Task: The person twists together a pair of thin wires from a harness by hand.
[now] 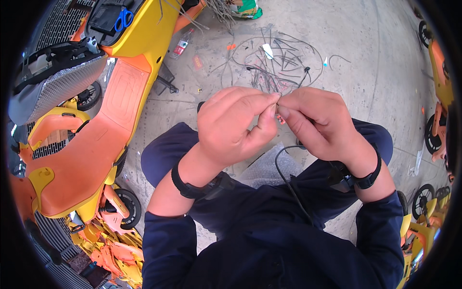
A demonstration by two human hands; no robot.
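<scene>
My left hand (240, 123) and my right hand (317, 125) meet just above my lap, thumbs and index fingertips pinched together on a small thin thing (278, 99), which looks like a wire end; it is mostly hidden by the fingers. Small red pieces (281, 119) show just behind the fingertips. A tangle of dark cables (281, 58) lies on the concrete floor beyond my hands. Below them are clear bubble wrap (264, 168) and a black cable (284, 176) running across my lap.
A yellow-orange scooter body (122, 96) stands at my left, blue scissors (124, 20) on it, with a pile of plastic panels (110, 250) below. More scooters (435, 135) line the right. A plastic bottle (182, 44) and scraps lie on the floor (365, 62).
</scene>
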